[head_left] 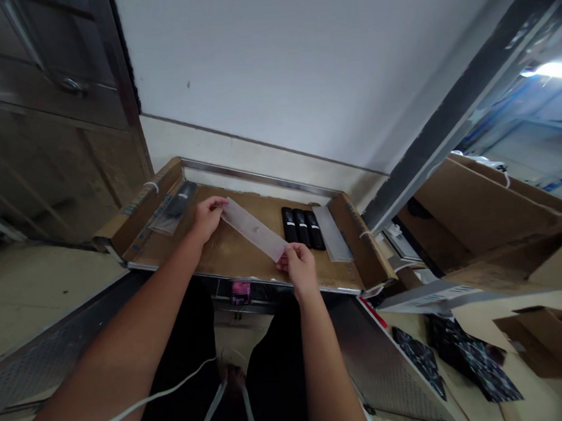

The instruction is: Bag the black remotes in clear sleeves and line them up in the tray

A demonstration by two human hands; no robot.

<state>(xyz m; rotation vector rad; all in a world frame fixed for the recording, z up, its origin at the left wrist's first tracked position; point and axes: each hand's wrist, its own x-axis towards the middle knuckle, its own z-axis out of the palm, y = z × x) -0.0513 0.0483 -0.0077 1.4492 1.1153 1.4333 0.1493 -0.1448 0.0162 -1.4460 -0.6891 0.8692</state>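
A long, flat, translucent plastic sleeve [255,231] is stretched slantwise above the cardboard-covered tabletop. My left hand [209,217] pinches its upper left end, and my right hand [297,261] pinches its lower right end. Just right of the sleeve, three black items with white labels [302,227] lie side by side. Beside them is a stack of clear plastic sleeves [332,234]. Near the table's left side, a dark item in clear plastic [176,209] rests flat.
Cardboard side walls [361,240] edge the table, with a metal rail along the back. A large open cardboard box [485,214] stands at the right. Dark patterned bags [472,357] lie on the floor. A metal door [59,117] is at left.
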